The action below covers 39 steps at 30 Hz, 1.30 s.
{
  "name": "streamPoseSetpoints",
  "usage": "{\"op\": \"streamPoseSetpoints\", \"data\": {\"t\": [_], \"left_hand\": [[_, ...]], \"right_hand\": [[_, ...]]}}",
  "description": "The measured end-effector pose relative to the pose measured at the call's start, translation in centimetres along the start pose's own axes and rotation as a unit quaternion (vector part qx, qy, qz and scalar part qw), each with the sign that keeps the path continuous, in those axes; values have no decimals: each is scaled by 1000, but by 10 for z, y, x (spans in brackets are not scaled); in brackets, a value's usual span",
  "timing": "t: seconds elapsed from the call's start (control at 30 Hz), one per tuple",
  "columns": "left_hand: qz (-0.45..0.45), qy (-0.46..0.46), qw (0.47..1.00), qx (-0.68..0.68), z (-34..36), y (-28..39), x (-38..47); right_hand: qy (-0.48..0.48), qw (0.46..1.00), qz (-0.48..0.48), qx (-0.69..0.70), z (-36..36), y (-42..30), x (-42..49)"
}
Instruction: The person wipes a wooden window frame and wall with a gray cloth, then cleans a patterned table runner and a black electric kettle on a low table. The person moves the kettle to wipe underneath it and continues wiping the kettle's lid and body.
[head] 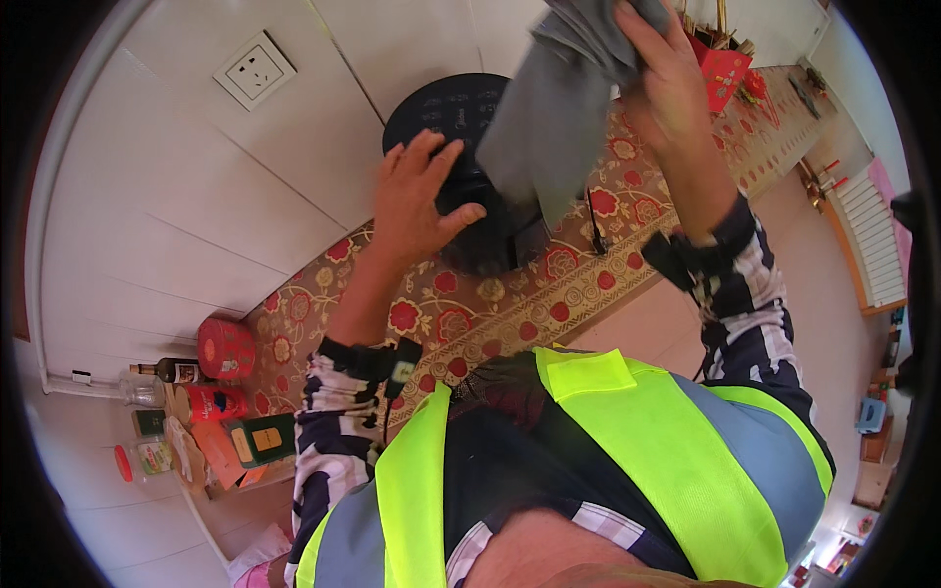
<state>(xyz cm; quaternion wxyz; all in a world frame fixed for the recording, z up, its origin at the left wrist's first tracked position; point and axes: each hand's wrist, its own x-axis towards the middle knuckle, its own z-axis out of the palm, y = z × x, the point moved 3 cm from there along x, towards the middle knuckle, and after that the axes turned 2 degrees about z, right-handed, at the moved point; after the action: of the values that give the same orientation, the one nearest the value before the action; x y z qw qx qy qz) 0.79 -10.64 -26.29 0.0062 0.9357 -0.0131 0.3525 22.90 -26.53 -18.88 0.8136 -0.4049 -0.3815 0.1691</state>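
Note:
A black Midea countertop appliance [470, 103], possibly an air fryer, stands on a floral tablecloth [448, 323] against the wall. My left hand [419, 198] is at its near left side with fingers spread and nothing in them; whether the fingertips touch the appliance I cannot tell. A grey cloth [551, 117] hangs from my right hand [665, 88], raised to the right of the appliance. The cloth is blurred and hides the appliance's right side. Below it, a black power cord [595, 228] lies on the tablecloth.
A wall socket [255, 70] is at upper left. At the tablecloth's left end stand a round red tin [226, 348], a dark bottle [173, 370], a red can [213, 403], a green box [262, 439] and a red-lidded jar [147, 460]. A red box [717, 70] stands at far right.

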Motion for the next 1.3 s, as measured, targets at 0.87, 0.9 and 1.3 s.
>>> {"op": "streamPoseSetpoints", "data": {"t": [0.87,0.9,1.3], "left_hand": [[-40,107,992,-44,36,-9,-8],[-38,102,993,-41,37,-9,-8],[-12,125,991,-38,37,-10,-8]], "right_hand": [[-358,625,-122,-683,35,25,-52],[-361,628,-108,-680,38,23,-52],[-218,476,-160,-837,-17,96,67]]}}
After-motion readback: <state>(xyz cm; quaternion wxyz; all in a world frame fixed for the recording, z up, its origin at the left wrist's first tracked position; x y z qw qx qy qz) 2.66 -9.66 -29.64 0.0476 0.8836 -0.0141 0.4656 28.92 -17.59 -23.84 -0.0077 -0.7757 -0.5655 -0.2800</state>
